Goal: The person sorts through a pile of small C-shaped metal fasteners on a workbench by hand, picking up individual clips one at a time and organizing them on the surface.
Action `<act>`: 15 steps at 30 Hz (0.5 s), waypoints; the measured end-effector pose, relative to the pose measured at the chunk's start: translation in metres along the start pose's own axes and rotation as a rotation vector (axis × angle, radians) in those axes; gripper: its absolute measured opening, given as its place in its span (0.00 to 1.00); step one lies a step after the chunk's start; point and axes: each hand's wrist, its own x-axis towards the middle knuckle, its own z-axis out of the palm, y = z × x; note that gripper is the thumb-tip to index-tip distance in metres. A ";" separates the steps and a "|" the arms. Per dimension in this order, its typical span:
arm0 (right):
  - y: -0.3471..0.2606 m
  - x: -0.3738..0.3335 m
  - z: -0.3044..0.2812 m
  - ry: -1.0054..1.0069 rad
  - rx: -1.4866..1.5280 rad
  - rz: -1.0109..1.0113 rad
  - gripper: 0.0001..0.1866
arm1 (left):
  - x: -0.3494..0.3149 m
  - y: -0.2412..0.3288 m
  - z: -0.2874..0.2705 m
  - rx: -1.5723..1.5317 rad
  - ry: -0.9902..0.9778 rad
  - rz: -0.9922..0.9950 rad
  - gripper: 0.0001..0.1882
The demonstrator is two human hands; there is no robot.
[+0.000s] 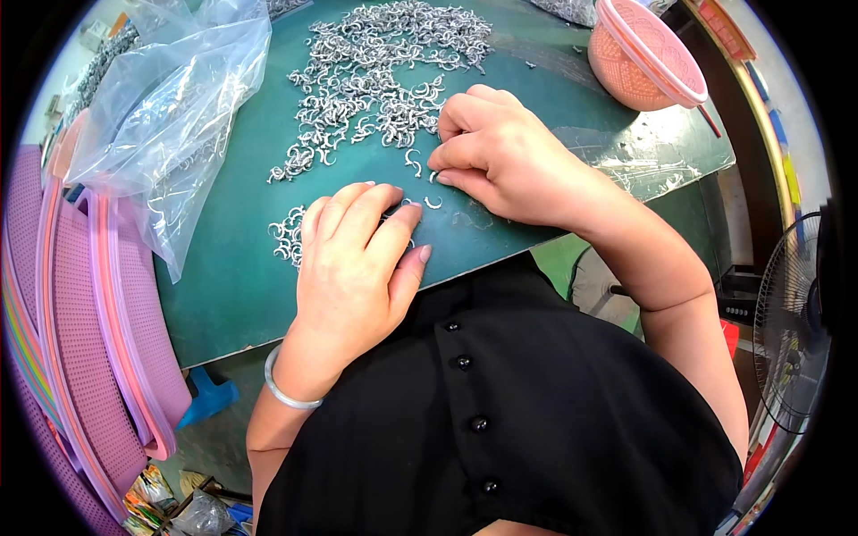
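While the left hand [347, 255] spreads its relaxed grip over curved silvery pieces [288, 234], the right hand [508, 159] pinches one crescent [433, 178].

one left hand [349, 255], one right hand [508, 159], one green tabletop [214, 308], small silvery curved pieces [384, 76] too many to count, one pink bowl-shaped basket [621, 70], at least three lilac baskets [143, 304], one large clear bag [183, 112], one bangle [281, 389], four black buttons [480, 424], one fan [786, 308]

Curved pieces [380, 67] look like shiny metal, the bag [201, 85] glossy plastic, the blouse [581, 411] matt cloth.
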 end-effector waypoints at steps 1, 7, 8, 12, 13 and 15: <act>0.000 0.000 0.000 0.000 0.000 0.000 0.02 | 0.000 0.000 0.000 0.001 -0.001 -0.003 0.16; 0.002 -0.001 0.003 0.011 0.060 -0.001 0.02 | -0.001 0.000 0.000 0.002 -0.003 -0.011 0.16; 0.002 -0.001 0.004 0.012 0.070 0.005 0.02 | -0.001 0.000 0.000 0.001 -0.003 -0.011 0.16; 0.003 -0.003 0.001 0.012 0.110 0.031 0.01 | -0.001 0.000 0.000 0.000 -0.006 -0.007 0.16; 0.002 -0.003 0.000 0.012 0.109 0.031 0.01 | -0.001 0.000 0.000 -0.002 -0.010 -0.006 0.16; 0.001 -0.003 -0.005 -0.012 0.385 0.171 0.02 | 0.000 0.000 0.000 -0.007 -0.011 -0.004 0.16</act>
